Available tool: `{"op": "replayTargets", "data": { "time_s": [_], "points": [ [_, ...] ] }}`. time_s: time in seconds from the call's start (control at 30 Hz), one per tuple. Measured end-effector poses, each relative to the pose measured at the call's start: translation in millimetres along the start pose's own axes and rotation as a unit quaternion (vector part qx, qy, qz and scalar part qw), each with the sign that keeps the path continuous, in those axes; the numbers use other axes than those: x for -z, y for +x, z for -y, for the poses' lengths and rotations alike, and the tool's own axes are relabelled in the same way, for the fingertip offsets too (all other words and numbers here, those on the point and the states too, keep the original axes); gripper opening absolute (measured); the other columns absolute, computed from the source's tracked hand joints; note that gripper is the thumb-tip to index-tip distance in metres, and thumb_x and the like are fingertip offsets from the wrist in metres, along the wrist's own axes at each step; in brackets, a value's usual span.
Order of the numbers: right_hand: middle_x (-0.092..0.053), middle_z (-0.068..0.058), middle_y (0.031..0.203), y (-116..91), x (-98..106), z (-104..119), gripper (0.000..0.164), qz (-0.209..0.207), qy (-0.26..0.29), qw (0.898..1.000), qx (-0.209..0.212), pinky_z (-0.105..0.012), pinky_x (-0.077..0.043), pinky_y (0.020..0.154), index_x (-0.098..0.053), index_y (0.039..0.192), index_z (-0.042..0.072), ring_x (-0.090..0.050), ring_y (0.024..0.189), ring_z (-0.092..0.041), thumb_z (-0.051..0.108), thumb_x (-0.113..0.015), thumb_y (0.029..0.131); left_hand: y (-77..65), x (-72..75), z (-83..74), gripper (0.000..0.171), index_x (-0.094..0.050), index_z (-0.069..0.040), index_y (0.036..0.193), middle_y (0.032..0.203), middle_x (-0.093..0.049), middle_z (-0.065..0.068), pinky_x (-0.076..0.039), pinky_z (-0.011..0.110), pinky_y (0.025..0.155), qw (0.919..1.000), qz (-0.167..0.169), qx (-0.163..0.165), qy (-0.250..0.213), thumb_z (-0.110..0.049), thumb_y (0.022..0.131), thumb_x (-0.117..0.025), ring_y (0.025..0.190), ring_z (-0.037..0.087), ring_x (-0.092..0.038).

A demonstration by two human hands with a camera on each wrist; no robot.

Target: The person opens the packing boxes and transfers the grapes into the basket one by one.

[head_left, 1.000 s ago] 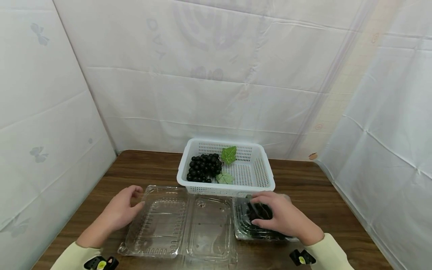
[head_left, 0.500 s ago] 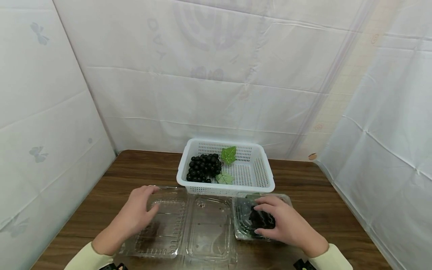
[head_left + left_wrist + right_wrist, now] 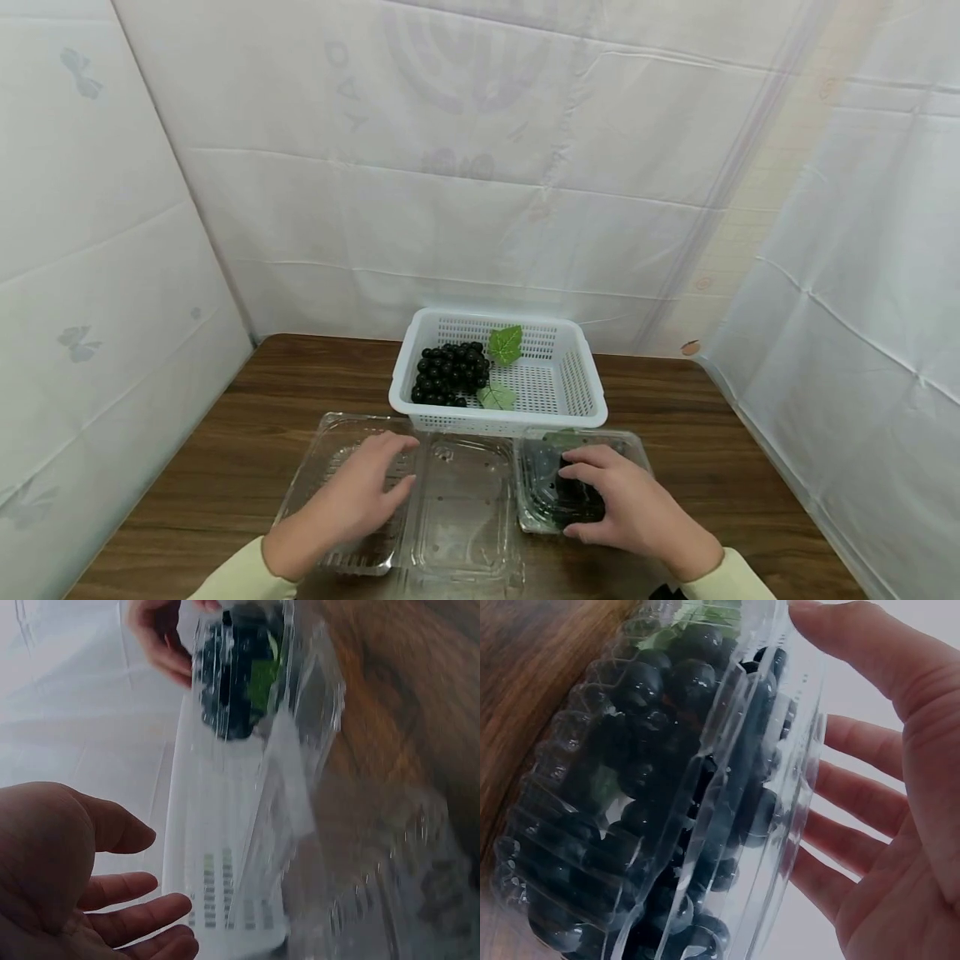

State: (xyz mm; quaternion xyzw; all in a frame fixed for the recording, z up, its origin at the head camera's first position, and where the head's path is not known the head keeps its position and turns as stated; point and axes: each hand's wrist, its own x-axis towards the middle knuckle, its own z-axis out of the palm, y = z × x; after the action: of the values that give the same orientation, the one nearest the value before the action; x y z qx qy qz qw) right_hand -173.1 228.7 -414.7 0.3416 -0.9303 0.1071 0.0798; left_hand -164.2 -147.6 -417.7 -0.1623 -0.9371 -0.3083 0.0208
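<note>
A shut clear plastic clamshell box (image 3: 534, 483) stands at the right, with dark grapes (image 3: 694, 682) and green leaves inside. My right hand (image 3: 633, 508) rests on its lid, fingers spread and fingertips against the plastic. To its left lies an empty clear clamshell box (image 3: 465, 508), opened flat in two halves. My left hand (image 3: 352, 504) is over that box's left half, fingers spread, holding nothing. In the left wrist view the left hand (image 3: 90, 877) shows the palm side with loosely bent fingers.
Behind the boxes stands a white plastic basket (image 3: 592, 408) with a bunch of dark grapes (image 3: 450, 375) and two leaves (image 3: 505, 344). All of it sits on a brown wooden table (image 3: 300, 375). White sheeting (image 3: 450, 208) hangs behind and at both sides.
My left hand has moved right, from beside the open clamshell box to over its left half. My right hand has shifted slightly on the lid of the grape box.
</note>
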Motion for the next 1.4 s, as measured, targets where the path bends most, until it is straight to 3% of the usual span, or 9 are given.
{"op": "replayTargets", "data": {
  "time_s": [0.23,0.47,0.67,0.83,1.0,1.1,1.23,1.3,1.4],
  "points": [
    [-0.063,-0.001,0.137,1.0,-2.4,4.1,0.060,0.007,-0.022,1.000,0.001,-0.041,-0.059,0.092,-0.072,0.122,0.020,-0.061,0.124,-0.020,0.048,-0.091,0.072,3.9,-13.3,-13.9,0.038,-0.062,-0.003,0.131,0.128,-0.065,0.012,-0.052,0.054,0.099,0.9977,0.049,-0.040,-0.024,-0.014,0.096,-0.070,0.122,0.032,-0.061],
    [-0.062,-0.002,0.138,2.1,-3.0,5.3,0.061,0.022,-0.025,0.999,0.006,-0.042,-0.059,0.090,-0.071,0.124,0.020,-0.062,0.124,-0.022,0.047,-0.091,0.073,8.9,-23.8,-27.6,0.038,-0.062,-0.002,0.130,0.124,-0.066,0.012,-0.057,0.045,0.090,0.9934,0.075,-0.080,-0.033,-0.015,0.096,-0.069,0.108,0.029,-0.065],
    [-0.063,-0.002,0.138,3.0,-2.8,4.7,0.060,0.032,-0.034,0.999,0.011,-0.043,-0.059,0.091,-0.071,0.125,0.020,-0.061,0.124,-0.022,0.046,-0.089,0.074,16.8,-34.3,-38.8,0.038,-0.061,0.000,0.131,0.118,-0.066,0.012,-0.058,0.038,0.087,0.9884,0.107,-0.084,-0.069,-0.015,0.097,-0.069,0.105,0.030,-0.066],
    [-0.063,-0.002,0.137,3.4,-2.3,5.7,0.058,0.035,-0.038,0.999,0.012,-0.043,-0.059,0.090,-0.071,0.125,0.020,-0.062,0.123,-0.022,0.045,-0.088,0.075,22.4,-44.4,-45.4,0.037,-0.062,0.003,0.128,0.109,-0.066,0.010,-0.057,0.030,0.081,0.9836,0.117,-0.092,-0.102,-0.012,0.095,-0.070,0.096,0.022,-0.065],
    [-0.064,-0.002,0.137,4.2,-0.4,7.0,0.057,0.045,-0.038,0.998,0.004,-0.044,-0.059,0.089,-0.071,0.125,0.020,-0.063,0.123,-0.023,0.044,-0.087,0.076,28.5,-52.4,-50.8,0.033,-0.064,0.004,0.125,0.103,-0.068,0.005,-0.055,0.024,0.079,0.9756,0.142,-0.077,-0.149,-0.010,0.095,-0.068,0.090,0.009,-0.063],
    [-0.064,-0.002,0.137,4.9,0.4,7.1,0.057,0.049,-0.041,0.998,0.003,-0.044,-0.060,0.088,-0.071,0.126,0.020,-0.063,0.123,-0.023,0.044,-0.086,0.076,33.5,-57.0,-52.1,0.031,-0.065,0.004,0.124,0.103,-0.069,0.002,-0.054,0.023,0.078,0.9711,0.157,-0.057,-0.170,-0.010,0.096,-0.065,0.090,0.007,-0.063],
    [-0.065,-0.003,0.136,5.8,1.4,6.8,0.057,0.051,-0.045,0.998,0.006,-0.046,-0.060,0.088,-0.070,0.126,0.020,-0.063,0.123,-0.024,0.043,-0.086,0.076,39.1,-62.6,-53.5,0.030,-0.065,0.005,0.124,0.102,-0.070,0.003,-0.054,0.027,0.075,0.9605,0.175,-0.017,-0.216,-0.009,0.097,-0.062,0.086,0.012,-0.064],
    [-0.065,-0.003,0.136,6.1,1.6,6.5,0.057,0.051,-0.046,0.998,0.007,-0.046,-0.060,0.088,-0.070,0.126,0.020,-0.063,0.123,-0.024,0.042,-0.086,0.075,40.7,-66.4,-54.8,0.030,-0.065,0.008,0.123,0.100,-0.071,0.008,-0.057,0.032,0.074,0.9485,0.179,0.008,-0.261,-0.006,0.097,-0.062,0.083,0.018,-0.068],
    [-0.065,-0.004,0.136,6.3,2.1,6.0,0.058,0.054,-0.049,0.997,0.010,-0.047,-0.060,0.087,-0.070,0.126,0.020,-0.064,0.122,-0.025,0.043,-0.086,0.075,41.7,-73.4,-58.0,0.027,-0.063,0.012,0.119,0.096,-0.071,0.017,-0.063,0.041,0.074,0.9228,0.181,0.045,-0.337,0.001,0.095,-0.061,0.079,0.029,-0.073]
  ]
}}
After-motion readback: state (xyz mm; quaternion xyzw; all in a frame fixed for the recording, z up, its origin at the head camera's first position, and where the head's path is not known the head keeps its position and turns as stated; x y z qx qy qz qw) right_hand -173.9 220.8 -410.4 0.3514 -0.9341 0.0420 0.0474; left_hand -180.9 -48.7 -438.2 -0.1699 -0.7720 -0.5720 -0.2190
